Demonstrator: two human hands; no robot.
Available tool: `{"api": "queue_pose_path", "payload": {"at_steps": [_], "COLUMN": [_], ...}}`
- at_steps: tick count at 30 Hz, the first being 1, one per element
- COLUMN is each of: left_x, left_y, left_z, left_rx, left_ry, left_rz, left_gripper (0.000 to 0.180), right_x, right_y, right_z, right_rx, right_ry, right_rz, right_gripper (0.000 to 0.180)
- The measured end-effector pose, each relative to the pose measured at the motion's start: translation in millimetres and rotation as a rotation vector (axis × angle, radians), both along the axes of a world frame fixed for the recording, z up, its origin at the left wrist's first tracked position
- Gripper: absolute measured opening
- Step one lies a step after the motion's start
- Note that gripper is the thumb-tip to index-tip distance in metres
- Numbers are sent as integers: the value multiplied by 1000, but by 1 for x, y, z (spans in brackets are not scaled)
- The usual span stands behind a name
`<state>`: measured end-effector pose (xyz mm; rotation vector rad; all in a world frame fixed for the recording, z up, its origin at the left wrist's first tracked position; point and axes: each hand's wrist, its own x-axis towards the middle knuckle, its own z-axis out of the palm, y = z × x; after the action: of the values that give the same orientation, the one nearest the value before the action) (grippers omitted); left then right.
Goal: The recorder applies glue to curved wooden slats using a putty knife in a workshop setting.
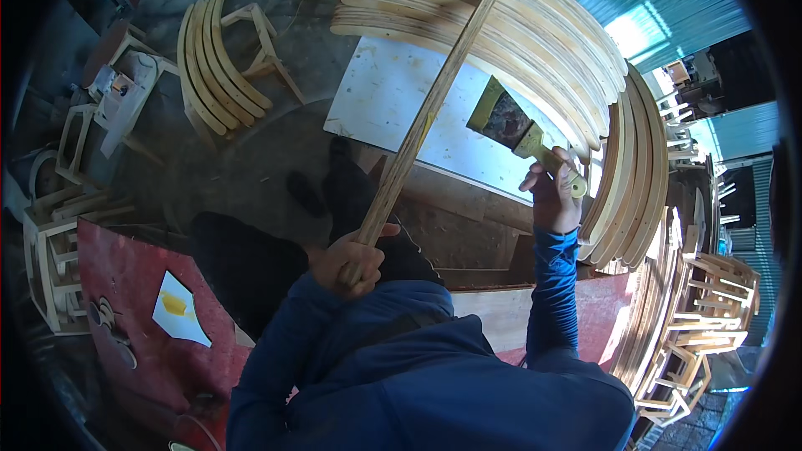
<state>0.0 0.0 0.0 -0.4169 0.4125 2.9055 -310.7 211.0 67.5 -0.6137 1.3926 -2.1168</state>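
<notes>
My left hand [349, 266] is closed round the lower end of a long, narrow wooden strip [426, 117]. The strip slants up and away to the right, past the top edge of the view, and has a small yellow smear midway. In my right hand [557, 192] is a putty knife [528, 135], held by its yellowish handle. Its wide, dark blade points up and left, apart from the strip, with yellowish paste along its edge. Beneath the blade lies a white board [376, 88].
Curved wooden slats [535, 42] are stacked behind the board, and more slats [631, 175] stand at its right. Another curved set [213, 67] is at the far left. On a red panel [125, 276] lies a white card [182, 309] with yellow paste. Wooden frames [702, 326] crowd the right.
</notes>
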Motion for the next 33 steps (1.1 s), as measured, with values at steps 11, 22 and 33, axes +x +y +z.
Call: {"api": "queue_pose_path", "payload": {"at_steps": [11,22,33], "left_x": [-3,-1,-1], "left_y": [-3,-15,-10], "left_z": [6,3,3], "left_rx": [-86,-138,-106], "left_ry": [-62,-46,-67], "left_rz": [46,36,52], "left_gripper": [70,73,69], "right_x": [49,78,78], "right_y": [-60,-59,-68], "right_z": [79,92,76], "right_rx": [543,515,552], "right_ry": [1429,1665,1756], "right_rz": [103,429,376], "right_gripper": [29,47,45]}}
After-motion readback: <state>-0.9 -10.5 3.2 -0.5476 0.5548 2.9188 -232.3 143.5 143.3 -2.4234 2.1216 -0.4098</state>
